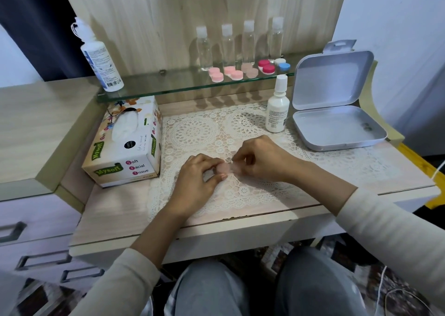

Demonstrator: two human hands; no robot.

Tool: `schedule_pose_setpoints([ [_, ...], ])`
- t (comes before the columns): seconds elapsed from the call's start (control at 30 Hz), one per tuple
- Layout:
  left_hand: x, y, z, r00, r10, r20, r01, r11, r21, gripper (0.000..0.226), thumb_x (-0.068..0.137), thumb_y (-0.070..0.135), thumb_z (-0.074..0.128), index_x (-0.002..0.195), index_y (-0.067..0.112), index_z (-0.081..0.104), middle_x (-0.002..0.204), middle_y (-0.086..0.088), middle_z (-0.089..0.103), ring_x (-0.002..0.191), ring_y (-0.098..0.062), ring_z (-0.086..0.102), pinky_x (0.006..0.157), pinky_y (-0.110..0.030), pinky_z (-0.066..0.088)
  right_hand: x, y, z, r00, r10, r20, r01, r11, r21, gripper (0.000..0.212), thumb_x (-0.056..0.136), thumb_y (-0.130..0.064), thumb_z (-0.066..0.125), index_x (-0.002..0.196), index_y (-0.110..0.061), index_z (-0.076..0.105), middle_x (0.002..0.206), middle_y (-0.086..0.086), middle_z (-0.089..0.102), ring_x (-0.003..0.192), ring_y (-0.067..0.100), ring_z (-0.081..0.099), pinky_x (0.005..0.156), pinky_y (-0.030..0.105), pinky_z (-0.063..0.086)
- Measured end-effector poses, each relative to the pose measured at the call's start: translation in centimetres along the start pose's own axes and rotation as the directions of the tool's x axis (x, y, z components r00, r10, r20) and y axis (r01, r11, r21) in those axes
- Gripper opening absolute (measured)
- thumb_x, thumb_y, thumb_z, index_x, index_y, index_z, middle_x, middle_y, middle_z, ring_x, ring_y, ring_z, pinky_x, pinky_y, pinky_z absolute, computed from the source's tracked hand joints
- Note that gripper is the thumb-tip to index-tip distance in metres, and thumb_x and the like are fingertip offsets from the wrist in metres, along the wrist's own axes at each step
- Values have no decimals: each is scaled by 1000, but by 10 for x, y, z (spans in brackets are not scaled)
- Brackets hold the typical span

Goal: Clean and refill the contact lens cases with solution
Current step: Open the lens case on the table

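Fingers (213, 162) of the left hand (197, 176) and of the right hand (261, 159) meet over the lace mat (192, 132) and pinch one pale pink case (225, 168) between them. The left hand's fingers curl round its left cup with the thumb below, and the right hand's fingers close on its right cup. Whether the case rests on the mat or is lifted just clear of it cannot be told. Near the fingers on the left, a tissue box (122, 144) lies on the bench (115, 209), a tissue standing out of its slot. Beyond the fingers and a little right, a small white bottle (277, 108) stands upright on the mat with its cap on. Further right sits an open grey tin (337, 123), its lid raised, with two small things in its tray too small to make out. Straight beyond the fingers a glass shelf (149, 85) carries the other cases (250, 70) in a row: two pink, one beige, one red and one white and blue. Just behind them stand four clear bottles (228, 47), capped and upright. Well beyond the fingers to the left, at the shelf's left end, stands a large solution bottle (101, 60).
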State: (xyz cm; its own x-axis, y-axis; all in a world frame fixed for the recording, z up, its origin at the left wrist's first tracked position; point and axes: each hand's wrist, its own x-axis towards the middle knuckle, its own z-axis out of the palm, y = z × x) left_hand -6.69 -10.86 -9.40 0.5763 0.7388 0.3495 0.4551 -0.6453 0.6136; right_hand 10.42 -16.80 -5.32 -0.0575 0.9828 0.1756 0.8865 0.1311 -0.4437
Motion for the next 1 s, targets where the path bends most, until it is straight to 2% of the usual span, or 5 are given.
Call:
schedule_pose_setpoints([
  [0.23,0,0,0,1000,11,-12,-11,1000,4,30,77,17,73,107,12,69,96,-3,63,96,-19,55,88,-33,43,1,1,-1,999,-30,37,29,999,38,25,81,-29,66,102,-16,71,99,-3,69,73,10,61,67,21,46],
  [0.37,0,2,0,1000,3,-6,-3,1000,5,30,76,17,73,106,12,69,94,0,62,96,-18,54,88,-30,42,1,-1,-2,999,-36,20,35,999,14,15,82,-17,64,91,-10,74,85,5,71,66,9,55,60,10,40],
  [0.5,0,2,0,1000,-1,-1,1,1000,5,31,75,18,74,105,13,69,92,4,59,95,-16,54,88,-29,43,5,1,4,998,45,-43,-46,998,-42,26,76,-30,71,81,-5,67,78,7,67,73,18,59,63,27,48],
  [0.87,0,3,0,1000,2,-2,-2,1000,4,29,76,16,74,104,14,70,93,2,61,94,-15,53,87,-27,40,-2,3,0,1000,-27,5,26,998,57,17,82,-21,67,95,-10,73,87,2,70,63,3,50,59,7,38],
  [1.0,1,3,-1,1000,-5,2,5,1000,-7,29,75,17,74,103,14,70,90,7,58,93,-13,54,86,-25,41,-1,3,4,1000,15,-16,-14,999,33,14,80,-15,68,91,-6,69,88,6,67,74,14,57,67,20,47],
])
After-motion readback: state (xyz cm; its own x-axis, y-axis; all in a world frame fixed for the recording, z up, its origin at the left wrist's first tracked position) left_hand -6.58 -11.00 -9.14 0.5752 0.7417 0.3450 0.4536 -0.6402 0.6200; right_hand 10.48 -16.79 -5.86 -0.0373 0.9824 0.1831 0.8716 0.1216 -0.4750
